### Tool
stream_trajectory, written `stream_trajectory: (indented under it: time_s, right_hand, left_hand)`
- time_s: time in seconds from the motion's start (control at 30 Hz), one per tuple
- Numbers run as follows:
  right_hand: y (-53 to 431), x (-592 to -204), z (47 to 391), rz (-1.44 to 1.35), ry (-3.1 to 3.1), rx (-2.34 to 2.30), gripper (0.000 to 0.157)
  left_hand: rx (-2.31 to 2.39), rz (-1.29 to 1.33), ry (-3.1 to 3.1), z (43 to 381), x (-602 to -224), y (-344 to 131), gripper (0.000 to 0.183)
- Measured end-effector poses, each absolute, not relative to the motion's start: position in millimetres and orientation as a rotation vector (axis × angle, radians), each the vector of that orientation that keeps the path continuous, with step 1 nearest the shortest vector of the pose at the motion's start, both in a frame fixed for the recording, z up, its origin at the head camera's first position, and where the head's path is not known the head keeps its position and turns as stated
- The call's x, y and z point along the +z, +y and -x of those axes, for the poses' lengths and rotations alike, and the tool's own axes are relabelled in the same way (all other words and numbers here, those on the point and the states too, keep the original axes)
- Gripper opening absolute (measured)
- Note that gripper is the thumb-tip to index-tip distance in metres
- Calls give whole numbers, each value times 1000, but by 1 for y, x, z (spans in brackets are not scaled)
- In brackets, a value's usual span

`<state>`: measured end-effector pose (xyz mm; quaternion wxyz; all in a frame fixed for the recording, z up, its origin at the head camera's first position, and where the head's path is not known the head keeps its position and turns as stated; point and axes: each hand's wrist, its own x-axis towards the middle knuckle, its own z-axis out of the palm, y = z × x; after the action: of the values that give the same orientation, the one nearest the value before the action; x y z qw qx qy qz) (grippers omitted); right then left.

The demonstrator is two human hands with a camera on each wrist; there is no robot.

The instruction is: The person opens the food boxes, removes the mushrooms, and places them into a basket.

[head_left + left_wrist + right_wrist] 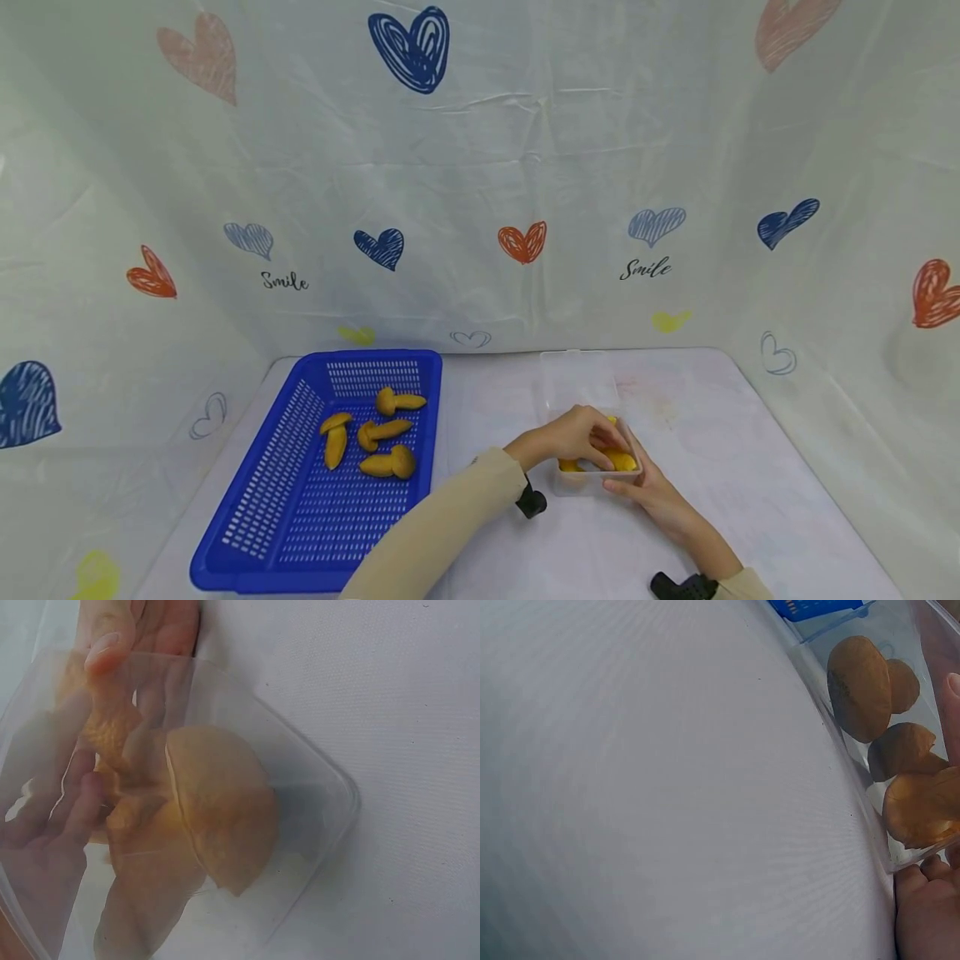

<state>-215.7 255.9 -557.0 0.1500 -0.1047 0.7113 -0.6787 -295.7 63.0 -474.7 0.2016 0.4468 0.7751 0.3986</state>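
Note:
A clear plastic box holding several yellow-brown mushrooms stands right of centre on the table. My left hand reaches into it, and its thumb and fingertips come together on a mushroom. Through the clear wall in the left wrist view, a large mushroom cap shows beside those fingers. My right hand grips the box at its right side, the thumb on the near wall and the other fingers behind. In the right wrist view, several mushrooms lie along the box wall.
A blue perforated basket sits at the table's left, with several mushrooms in it. Behind the box lies its transparent lid. White sheeting printed with hearts hangs at the back and sides of the white table.

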Motion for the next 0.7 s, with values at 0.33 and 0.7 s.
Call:
stream_trajectory:
  time_s: [0.33, 0.7]
  right_hand:
    - [255, -557, 216, 307, 2020, -1957, 97]
    - [256, -557, 216, 295, 2007, -1972, 97]
  left_hand:
    - [1062, -1269, 2165, 296, -479, 66, 32]
    - [975, -1327, 2275, 293, -481, 68, 30]
